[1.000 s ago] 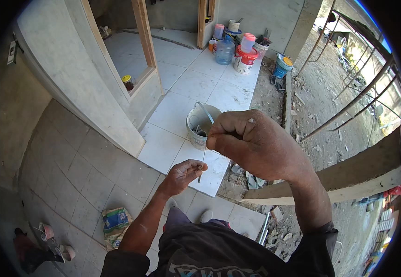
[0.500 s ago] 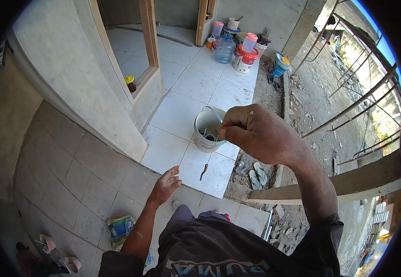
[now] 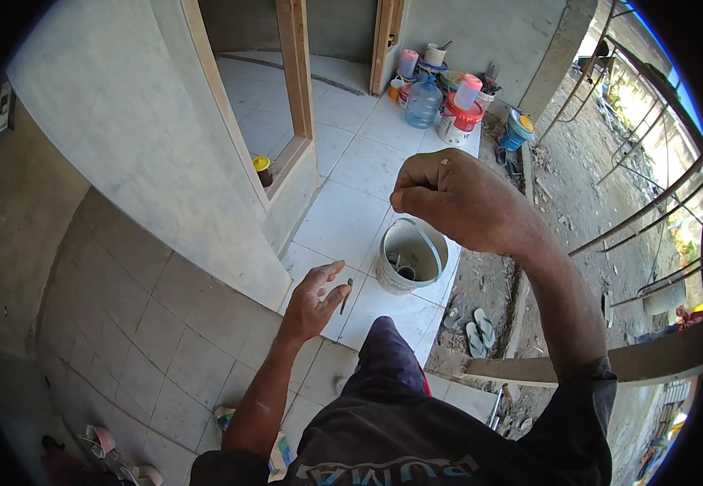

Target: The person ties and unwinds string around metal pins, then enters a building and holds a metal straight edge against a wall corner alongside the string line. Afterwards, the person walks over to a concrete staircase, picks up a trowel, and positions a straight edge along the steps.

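My right hand (image 3: 461, 198) is raised over the tiles with thumb and index finger pinched together. From this pinch hangs a thin string, barely visible now, with a small, narrow dark weight (image 3: 347, 296) at its lower end. Lower and to the left, my left hand (image 3: 315, 304) has its fingers apart, its thumb right beside the weight; whether they touch I cannot tell. A pale bucket (image 3: 400, 279) with a light-blue handle stands on the tiles beyond my knee, holding a dark cup-like thing.
A plastered wall end (image 3: 149, 138) and wooden door frame (image 3: 296, 73) rise at the left. Farther off stand a blue water jug (image 3: 423, 105), a red-lidded bucket (image 3: 458, 121) and a blue pail (image 3: 517, 130). Sandals (image 3: 481, 332) lie on dirt at the right, near metal bars (image 3: 643, 198).
My left hand has moved forward and right, beside the hanging weight. The view has shifted and my knee has come forward. My right hand stays raised and pinched.
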Demonstrator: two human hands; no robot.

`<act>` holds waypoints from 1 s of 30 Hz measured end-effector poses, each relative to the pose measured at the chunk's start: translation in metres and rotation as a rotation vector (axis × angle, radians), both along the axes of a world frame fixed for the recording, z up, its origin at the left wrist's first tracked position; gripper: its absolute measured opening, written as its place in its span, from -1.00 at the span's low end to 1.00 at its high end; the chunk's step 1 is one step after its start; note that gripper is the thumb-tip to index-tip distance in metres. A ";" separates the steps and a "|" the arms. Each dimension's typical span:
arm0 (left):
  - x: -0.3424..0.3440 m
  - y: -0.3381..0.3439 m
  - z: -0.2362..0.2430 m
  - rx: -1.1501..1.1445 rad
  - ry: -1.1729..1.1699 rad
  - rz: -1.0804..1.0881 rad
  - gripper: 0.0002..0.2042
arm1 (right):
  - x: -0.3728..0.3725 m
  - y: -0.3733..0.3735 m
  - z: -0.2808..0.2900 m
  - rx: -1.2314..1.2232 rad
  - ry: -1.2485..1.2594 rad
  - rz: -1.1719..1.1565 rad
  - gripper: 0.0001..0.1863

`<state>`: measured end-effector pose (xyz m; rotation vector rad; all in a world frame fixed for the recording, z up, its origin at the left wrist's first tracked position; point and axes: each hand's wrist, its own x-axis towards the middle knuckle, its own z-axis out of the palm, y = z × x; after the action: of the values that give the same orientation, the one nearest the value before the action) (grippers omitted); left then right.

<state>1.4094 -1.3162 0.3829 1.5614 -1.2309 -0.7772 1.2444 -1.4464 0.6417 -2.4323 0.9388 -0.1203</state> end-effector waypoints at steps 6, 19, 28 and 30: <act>0.027 -0.083 -0.038 -0.205 -0.349 -0.070 -0.80 | 0.042 -0.071 -0.018 0.062 -0.219 0.070 -0.72; 0.077 -0.274 -0.053 -0.165 -0.194 0.033 -0.83 | 0.105 -0.263 -0.045 0.574 -0.433 0.007 -0.87; 0.123 -0.431 -0.036 -0.179 -0.218 -0.055 -0.82 | 0.127 -0.384 -0.018 0.628 -0.601 -0.159 -0.90; 0.130 -0.464 -0.036 -0.190 -0.200 -0.089 -0.81 | 0.134 -0.413 -0.020 0.635 -0.635 -0.210 -0.91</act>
<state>1.5393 -1.7806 0.3464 1.4617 -1.4839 -0.5514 1.3783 -1.8593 0.6220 -1.5587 0.7726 -0.5435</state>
